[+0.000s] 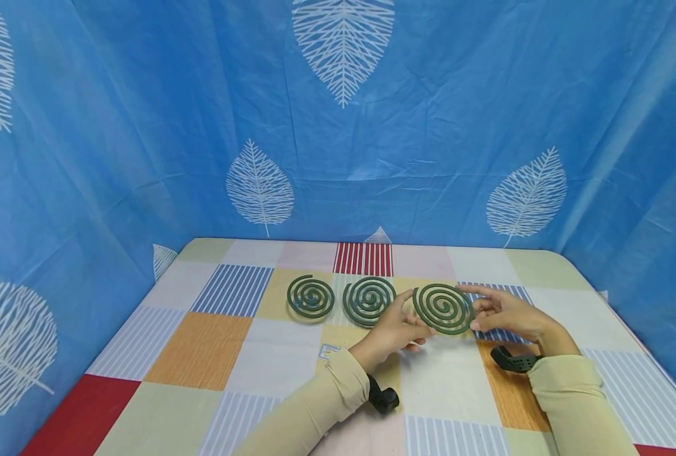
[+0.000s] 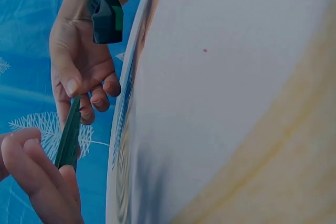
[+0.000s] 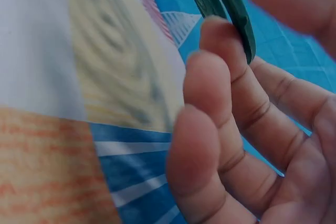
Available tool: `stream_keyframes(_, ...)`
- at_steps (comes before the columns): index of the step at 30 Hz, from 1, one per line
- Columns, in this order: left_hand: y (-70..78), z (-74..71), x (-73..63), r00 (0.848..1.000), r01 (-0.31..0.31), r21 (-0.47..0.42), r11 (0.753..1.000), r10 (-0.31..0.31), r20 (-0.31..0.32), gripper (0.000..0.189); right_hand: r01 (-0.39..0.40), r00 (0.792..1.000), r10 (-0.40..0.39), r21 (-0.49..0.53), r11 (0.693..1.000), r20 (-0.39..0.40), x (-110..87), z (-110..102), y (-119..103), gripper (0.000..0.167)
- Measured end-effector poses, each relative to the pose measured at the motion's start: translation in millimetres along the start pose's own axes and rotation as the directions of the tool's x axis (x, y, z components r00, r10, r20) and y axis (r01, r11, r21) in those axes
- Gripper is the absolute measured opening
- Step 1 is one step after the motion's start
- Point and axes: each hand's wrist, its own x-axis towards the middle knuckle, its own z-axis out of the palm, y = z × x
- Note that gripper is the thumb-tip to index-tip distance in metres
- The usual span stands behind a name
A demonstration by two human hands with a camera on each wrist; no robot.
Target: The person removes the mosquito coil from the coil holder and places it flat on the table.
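A green spiral mosquito coil (image 1: 444,308) is held just above the table between both hands. On its left edge the thumb and fingers of my left hand (image 1: 394,330) grip it. My right hand (image 1: 511,315) holds the opposite edge between thumb and fingers, its other fingers bent below. The left wrist view shows the mosquito coil (image 2: 68,137) nearly edge-on, spanning from one hand to the other. Two more green coils lie flat to the left: a middle coil (image 1: 370,301), close to my left hand, and a leftmost coil (image 1: 311,296).
A patchwork-patterned cloth (image 1: 281,354) covers the table. Blue sheeting (image 1: 418,126) with white leaf prints hangs behind and along both sides. Black wrist devices sit at my left wrist (image 1: 382,398) and right wrist (image 1: 513,360).
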Motion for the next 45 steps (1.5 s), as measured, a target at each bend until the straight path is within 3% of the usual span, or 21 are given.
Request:
stream_keyframes(12, -4.1, 0.5, 2.0, 0.998, 0.060, 0.001, 0.998, -0.060, 0.015, 0.098, -0.102, 0.990, 0.094, -0.071, 0.992, -0.106, 4.3, 6.2, 3.8, 0.082)
stream_keyframes(20, -4.8, 1.1, 1.5, 0.998, 0.068, -0.002, 0.998, -0.068, 0.014, 0.093, -0.118, 0.984, 0.097, -0.143, 0.983, -0.147, 8.5, 9.2, 5.2, 0.080)
stream_keyframes(26, -5.8, 1.8, 0.9, 0.997, 0.075, 0.002, 0.997, -0.075, -0.005, 0.088, -0.173, 0.970, 0.132, -0.196, 0.965, -0.205, 10.2, 12.2, 5.5, 0.076)
stream_keyframes(33, -7.3, 3.0, -1.3, 0.996, 0.092, 0.007, 0.996, -0.092, -0.008, 0.088, -0.203, 0.961, 0.155, -0.202, 0.958, -0.230, 8.2, 14.7, 6.8, 0.073)
stream_keyframes(45, 3.5, 5.3, -11.6, 0.994, 0.106, 0.031, 0.994, -0.105, -0.031, 0.086, -0.250, 0.940, 0.183, -0.213, 0.945, -0.288, 7.5, 19.6, 3.8, 0.069)
